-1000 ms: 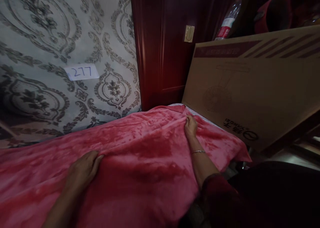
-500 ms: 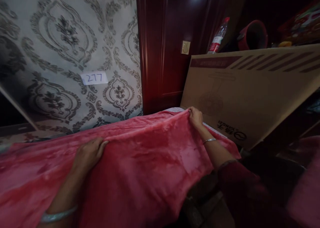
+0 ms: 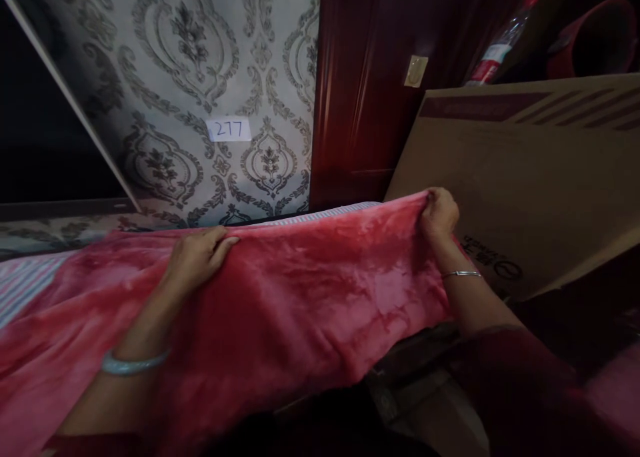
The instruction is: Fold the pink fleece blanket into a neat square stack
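From the head camera, here you are with the pink-red blanket (image 3: 310, 297) stretched between your two hands, and the change is plain: its far edge has come up into a straighter, tighter line, and more striped cloth (image 3: 30, 280) has come into sight at the left and in a strip along the wall. For the work in hand, that seems to mean the fabric between your grips is lifted and under some tension, while the stretch to your left lies loose and rumpled. Your left hand (image 3: 200, 257) is curled over the edge, thumb nearly against the fingers, pinching the cloth; your right hand (image 3: 440, 213) is closed tighter, bunched around the edge near its right end. The blanket's near side hangs down toward you; what supports the striped cloth is hidden. Around you, patterned wallpaper (image 3: 185, 37) carries a paper label (image 3: 229, 129) reading 277, with a dark screen (image 3: 40, 123) at left. Beyond your right hand stands a cardboard box (image 3: 540, 177) before a dark red wooden panel (image 3: 360, 110), and a red-capped bottle (image 3: 500, 47) shows above the box's top edge.
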Motion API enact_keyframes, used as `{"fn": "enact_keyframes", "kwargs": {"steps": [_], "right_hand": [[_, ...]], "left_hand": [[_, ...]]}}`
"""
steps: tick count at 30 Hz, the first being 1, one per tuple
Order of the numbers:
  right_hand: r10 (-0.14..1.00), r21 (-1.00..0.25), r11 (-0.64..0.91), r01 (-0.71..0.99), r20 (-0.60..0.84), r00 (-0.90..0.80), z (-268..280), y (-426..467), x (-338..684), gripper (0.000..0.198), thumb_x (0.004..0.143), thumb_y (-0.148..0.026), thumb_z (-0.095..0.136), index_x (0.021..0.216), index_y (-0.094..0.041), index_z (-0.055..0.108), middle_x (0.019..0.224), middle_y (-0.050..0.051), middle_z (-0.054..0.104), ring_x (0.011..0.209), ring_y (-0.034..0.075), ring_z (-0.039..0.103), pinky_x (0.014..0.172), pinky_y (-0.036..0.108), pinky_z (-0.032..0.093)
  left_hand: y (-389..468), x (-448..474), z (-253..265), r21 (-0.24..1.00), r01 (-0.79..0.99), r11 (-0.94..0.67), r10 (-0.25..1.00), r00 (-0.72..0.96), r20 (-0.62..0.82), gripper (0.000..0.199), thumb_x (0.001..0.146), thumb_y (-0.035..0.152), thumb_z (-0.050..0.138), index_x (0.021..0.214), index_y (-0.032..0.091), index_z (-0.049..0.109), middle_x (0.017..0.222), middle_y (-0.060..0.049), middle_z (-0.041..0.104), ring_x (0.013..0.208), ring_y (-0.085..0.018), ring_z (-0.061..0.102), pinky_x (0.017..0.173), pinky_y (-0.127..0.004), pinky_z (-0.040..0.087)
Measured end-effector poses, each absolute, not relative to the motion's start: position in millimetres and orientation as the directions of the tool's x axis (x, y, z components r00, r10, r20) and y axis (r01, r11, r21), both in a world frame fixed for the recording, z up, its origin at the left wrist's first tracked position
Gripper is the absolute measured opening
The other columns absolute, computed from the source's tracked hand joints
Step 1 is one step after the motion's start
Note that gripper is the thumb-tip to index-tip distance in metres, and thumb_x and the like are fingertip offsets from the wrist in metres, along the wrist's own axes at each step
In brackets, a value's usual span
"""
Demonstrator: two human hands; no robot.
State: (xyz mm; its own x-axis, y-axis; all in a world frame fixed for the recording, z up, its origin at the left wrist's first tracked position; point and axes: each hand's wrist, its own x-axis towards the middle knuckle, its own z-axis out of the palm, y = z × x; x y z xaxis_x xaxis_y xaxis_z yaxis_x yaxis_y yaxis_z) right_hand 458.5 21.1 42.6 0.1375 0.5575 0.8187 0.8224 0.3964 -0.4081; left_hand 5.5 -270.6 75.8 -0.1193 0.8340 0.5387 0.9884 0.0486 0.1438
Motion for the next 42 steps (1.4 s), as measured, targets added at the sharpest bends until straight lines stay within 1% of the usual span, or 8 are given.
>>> {"fn": "enact_keyframes", "kwargs": {"steps": [4,7,16,21,26,31,35,42], "right_hand": [[0.555,-0.37,0.327,0.869,0.82,0.14,47,19,470,0.038,0.093,-0.02,0.034,0.11,-0.013,0.068,0.107,0.017,0.07,0.097,0.027,0.061,0.086,0.039,0.044],[0.653,-0.354,0.279,0.893,0.752,0.094,31,18,469,0.034,0.091,-0.021,0.041,0.108,-0.014,0.071,0.105,0.016,0.072,0.091,0.027,0.063,0.08,0.037,0.046],[0.86,-0.396,0.125,0.91,0.5,0.099,-33,13,464,0.036,0.086,-0.024,0.048,0.105,-0.014,0.077,0.1,0.02,0.075,0.085,0.031,0.068,0.074,0.041,0.049],[0.685,-0.369,0.514,0.775,0.72,-0.112,-12,-17,409,0.038,0.086,-0.022,0.046,0.108,-0.016,0.075,0.105,0.015,0.075,0.098,0.03,0.067,0.09,0.046,0.051],[0.416,-0.296,0.908,0.298,0.729,-0.543,-2,-99,292,0.037,0.096,-0.039,0.052,0.121,-0.02,0.07,0.118,0.013,0.073,0.109,0.029,0.066,0.098,0.047,0.05],[0.303,-0.365,0.929,0.061,0.655,-0.692,-17,-154,213,0.033,0.096,-0.039,0.053,0.12,-0.023,0.069,0.118,0.01,0.074,0.108,0.027,0.067,0.095,0.044,0.052],[0.296,-0.375,0.926,0.046,0.644,-0.705,-28,-161,205,0.029,0.097,-0.037,0.047,0.092,-0.023,0.071,0.092,0.008,0.076,0.085,0.026,0.07,0.078,0.039,0.055],[0.315,-0.351,0.932,0.086,0.67,-0.672,-30,-152,243,0.028,0.095,-0.048,0.048,0.084,-0.03,0.068,0.088,0.007,0.076,0.08,0.028,0.071,0.071,0.041,0.056]], "left_hand": [[-272,9,81,0.357,0.927,-0.117,0.898,-0.054,0.436,0.041,0.091,0.054,0.04,0.065,0.023,0.043,0.062,0.002,0.051,0.061,-0.015,0.049,0.059,-0.027,0.034],[-262,10,68,0.413,0.899,-0.146,0.944,0.002,0.329,0.039,0.09,0.052,0.041,0.065,0.023,0.045,0.064,0.001,0.054,0.063,-0.016,0.051,0.06,-0.027,0.036],[-255,24,40,0.1,0.995,-0.007,0.972,-0.017,0.234,0.027,0.098,0.038,0.048,0.082,0.021,0.061,0.089,-0.009,0.073,0.085,-0.025,0.067,0.072,-0.032,0.042],[-264,30,45,0.043,0.999,-0.002,0.969,-0.009,0.246,0.028,0.1,0.037,0.047,0.088,0.02,0.064,0.094,-0.011,0.074,0.091,-0.027,0.068,0.076,-0.033,0.045],[-272,37,44,0.056,0.997,-0.054,0.963,0.037,0.267,0.027,0.101,0.035,0.048,0.093,0.018,0.067,0.096,-0.011,0.073,0.094,-0.027,0.068,0.084,-0.036,0.048],[-282,42,36,0.075,0.993,-0.09,0.949,0.063,0.308,0.022,0.1,0.031,0.051,0.1,0.018,0.068,0.103,-0.011,0.073,0.1,-0.025,0.067,0.089,-0.036,0.049],[-295,37,23,0.102,0.986,-0.134,0.928,0.088,0.363,0.021,0.1,0.032,0.052,0.102,0.018,0.068,0.104,-0.012,0.071,0.104,-0.025,0.066,0.091,-0.037,0.05],[-340,-12,-10,0.107,0.991,-0.076,0.941,0.036,0.337,0.022,0.099,0.034,0.052,0.105,0.018,0.066,0.11,-0.011,0.069,0.105,-0.025,0.064,0.095,-0.039,0.047]]}}
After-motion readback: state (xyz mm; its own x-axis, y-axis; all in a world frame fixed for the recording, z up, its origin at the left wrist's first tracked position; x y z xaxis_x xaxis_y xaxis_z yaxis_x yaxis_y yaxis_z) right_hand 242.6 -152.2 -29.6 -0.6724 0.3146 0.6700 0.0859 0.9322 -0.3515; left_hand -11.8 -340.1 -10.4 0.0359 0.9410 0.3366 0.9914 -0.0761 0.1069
